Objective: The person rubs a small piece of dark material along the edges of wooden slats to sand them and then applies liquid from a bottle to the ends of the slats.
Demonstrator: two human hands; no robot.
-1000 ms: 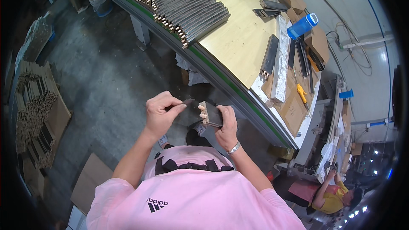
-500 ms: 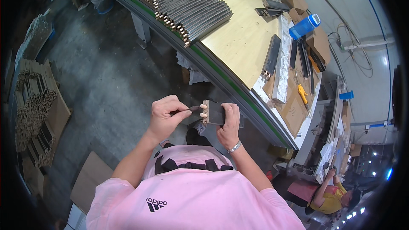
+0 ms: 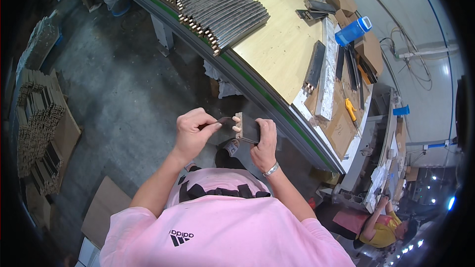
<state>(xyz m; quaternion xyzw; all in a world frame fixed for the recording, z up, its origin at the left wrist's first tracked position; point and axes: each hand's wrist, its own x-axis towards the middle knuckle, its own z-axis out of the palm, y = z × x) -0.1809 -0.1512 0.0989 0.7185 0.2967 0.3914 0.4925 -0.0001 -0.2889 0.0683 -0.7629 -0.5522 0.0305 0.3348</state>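
My right hand grips a dark board in front of my body. Two pale wooden dowels stick out of its raw end, which faces left. Between the thumb and fingers of my left hand is pinched a small, thin dark piece, perhaps a blade or strip. Its tip reaches close to the upper dowel; whether it touches I cannot tell. On the workbench beyond, several dark boards with dowelled ends lie in a long row.
To the right on the bench are one dowelled board, a white-speckled bar, a blue bottle and a yellow-handled tool. Stacked boards stand on the floor at left. A co-worker works at the lower right.
The thin piece in my left hand has risen slightly, its tip now nearer the upper dowel. The board has tilted a little in my right hand; both grips stay the same.
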